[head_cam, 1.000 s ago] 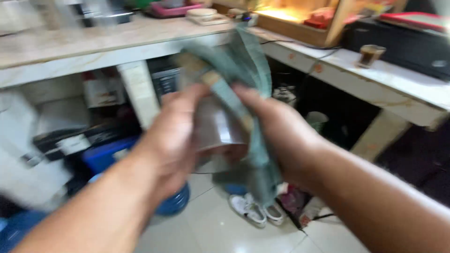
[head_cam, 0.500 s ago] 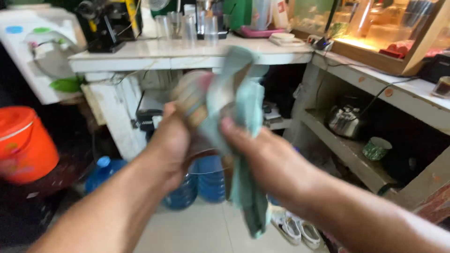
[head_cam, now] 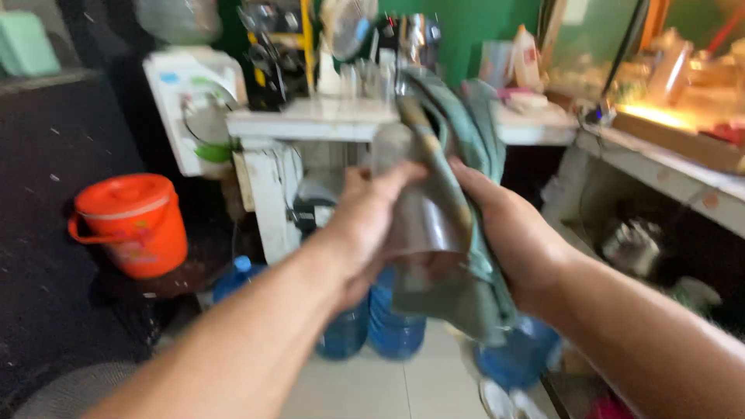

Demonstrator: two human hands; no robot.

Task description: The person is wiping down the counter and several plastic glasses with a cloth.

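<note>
- Fingers (head_cam: 388, 182) of the left hand (head_cam: 365, 233) curl around a clear glass (head_cam: 415, 225), while the right hand (head_cam: 516, 233) closes on a grey-green cloth (head_cam: 458, 264) pressed to the glass's other side.
- Glass and cloth sit between the two hands, held up in the air at chest height, the cloth draping over the glass top and hanging below it.
- Compared with half a second ago, the grip looks the same, but the view has swung left: the orange bucket (head_cam: 132, 225) now sits nearer the middle, so I judge the wiping goes on while the person turns.
- Both forearms reach forward, converging, palms facing each other.
- Beyond them stand blue water jugs (head_cam: 396, 318) on the floor and a cluttered white surface (head_cam: 310, 124); blur hides finer detail.
</note>
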